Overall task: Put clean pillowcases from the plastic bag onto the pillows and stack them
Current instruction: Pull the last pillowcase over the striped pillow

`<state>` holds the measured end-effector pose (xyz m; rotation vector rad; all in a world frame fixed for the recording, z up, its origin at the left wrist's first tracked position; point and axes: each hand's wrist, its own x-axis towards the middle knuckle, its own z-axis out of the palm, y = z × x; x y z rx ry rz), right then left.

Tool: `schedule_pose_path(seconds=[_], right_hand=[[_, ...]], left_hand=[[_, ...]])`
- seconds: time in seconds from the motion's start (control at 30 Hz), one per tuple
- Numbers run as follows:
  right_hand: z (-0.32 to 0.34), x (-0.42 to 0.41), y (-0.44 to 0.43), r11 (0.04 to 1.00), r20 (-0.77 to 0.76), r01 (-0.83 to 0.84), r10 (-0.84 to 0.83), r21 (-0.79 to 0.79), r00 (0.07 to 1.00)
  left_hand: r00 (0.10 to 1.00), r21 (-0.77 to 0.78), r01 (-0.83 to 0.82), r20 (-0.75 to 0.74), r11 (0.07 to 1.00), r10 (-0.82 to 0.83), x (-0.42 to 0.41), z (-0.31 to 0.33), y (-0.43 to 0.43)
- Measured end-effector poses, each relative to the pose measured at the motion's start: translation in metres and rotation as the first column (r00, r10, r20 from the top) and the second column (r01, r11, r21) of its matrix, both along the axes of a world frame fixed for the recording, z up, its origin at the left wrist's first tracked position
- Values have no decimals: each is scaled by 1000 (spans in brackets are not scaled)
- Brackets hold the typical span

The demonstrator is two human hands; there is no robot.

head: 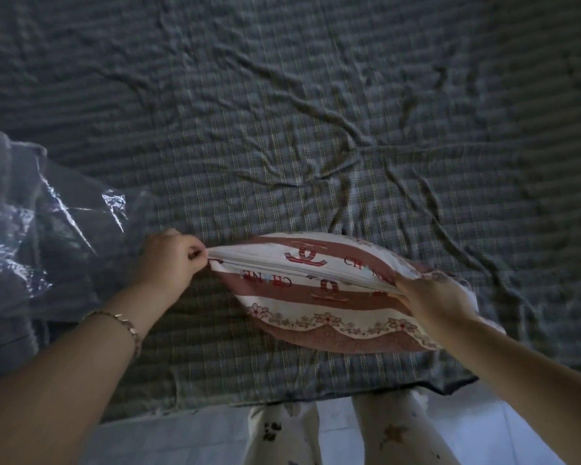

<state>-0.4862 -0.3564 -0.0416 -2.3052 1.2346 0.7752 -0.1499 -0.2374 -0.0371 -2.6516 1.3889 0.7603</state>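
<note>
Left hand (170,260), right hand (430,302), seemingly pinching pillowcase (316,293)

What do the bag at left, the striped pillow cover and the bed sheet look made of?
The bag: thin clear plastic film, glossy, with sharp white glints and crinkles. The pillow cover: printed woven cloth, perhaps cotton or a blend, matte, folding softly without shine. The bed sheet: light woven check fabric, matte, with fine creases running across it.
</note>
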Motion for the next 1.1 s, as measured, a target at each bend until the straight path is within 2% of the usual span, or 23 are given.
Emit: schedule_pose_path(seconds=[0.13, 0.17, 0.2, 0.27, 0.33, 0.4, 0.43, 0.5, 0.53, 0.63, 0.7, 0.77, 0.87, 0.97, 1.0, 1.1], right_hand=[[-12, 6, 1, 995, -58, -78, 74, -67, 996], [-18, 6, 0, 987, -72, -122, 115, -100, 991], [-21, 6, 0, 990, -125, -101, 88, -100, 988], [-23, 8, 5, 985, -196, -78, 48, -151, 979], [-31, 19, 15, 980, -99, -36, 17, -195, 995], [-46, 38, 28, 964, 58, -47, 64, -261, 996], [-50, 53, 32, 973, 68, -73, 90, -218, 994], [-69, 84, 40, 996, -4, -74, 74, -59, 997], [-77, 92, 42, 998, -44, -51, 50, -29, 998], [-96, 93, 48, 994, -32, -23, 20, -111, 999], [-102, 90, 48, 988, 14, 38, -37, -148, 999], [-100, 97, 47, 985, -20, 13, -17, -173, 1000], [-74, 103, 50, 991, -20, 64, -67, -116, 998], [-20, 102, 74, 987, -5, 140, -141, -78, 990], [3, 101, 86, 983, 9, 173, -173, -62, 985], [62, 103, 104, 966, 161, 258, -252, -20, 954]], left_hand=[[991, 126, -35, -121, 991, 51, 7, -15, 9], [986, 95, -25, -161, 995, 40, 11, -17, 11], [983, 11, -34, -181, 999, 35, 15, -18, 14], [958, -208, -241, -210, 948, 197, 29, -20, 23], [882, -290, -457, -272, 841, 385, 40, -23, 31], [849, -199, -497, -313, 845, 426, 34, -29, 33], [849, -138, -477, -328, 868, 414, 27, -35, 33], [829, -29, -462, -370, 886, 420, 7, -48, 30], [814, 35, -449, -396, 893, 425, -8, -54, 28], [779, 186, -393, -453, 900, 434, -45, -75, 25], [708, 232, -422, -519, 876, 479, -62, -87, 31], [649, 255, -478, -543, 841, 533, -66, -95, 42], [642, 323, -426, -551, 845, 533, -64, -93, 66], [650, 373, -375, -547, 849, 528, -58, -69, 88], [624, 373, -407, -553, 833, 553, -56, -55, 94], [409, 415, -571, -604, 708, 684, -49, -11, 102]])
